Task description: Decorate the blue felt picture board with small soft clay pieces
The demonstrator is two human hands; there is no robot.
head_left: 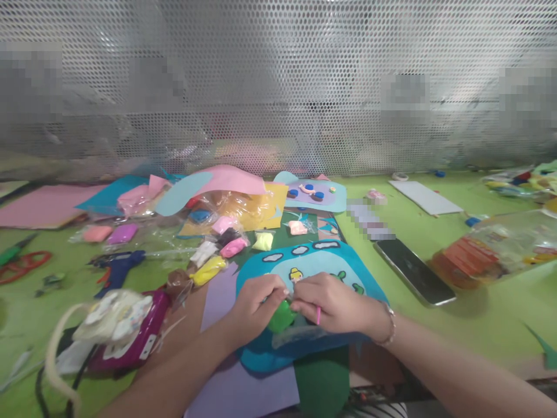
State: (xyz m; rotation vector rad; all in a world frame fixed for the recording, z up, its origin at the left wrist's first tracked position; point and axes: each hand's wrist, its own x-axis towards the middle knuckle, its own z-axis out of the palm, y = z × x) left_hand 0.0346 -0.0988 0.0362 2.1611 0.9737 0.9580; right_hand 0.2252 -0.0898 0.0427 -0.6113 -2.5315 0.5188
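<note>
My left hand [256,305] is closed, thumb and fingers pinching the top of a clear packet of bright green clay [281,317]. Close beside it, my right hand [333,302] pinches at the same packet's upper edge, and a thin pink stick [318,315] pokes out from under its curled fingers. Both hands are over a blue paper board [256,360] with rounded corners. On the board are white clouds outlined in black [300,250], a small yellow-topped figure [296,274] and green cactus-like shapes [357,288]. My hands hide part of its middle.
Several clay packets [209,270] lie left of the board, near a blue glue gun [117,270], red-handled scissors [26,267] and a magenta case [148,331]. A phone [413,271] and a tilted bottle [474,255] lie right. A perforated metal screen [278,75] stands behind.
</note>
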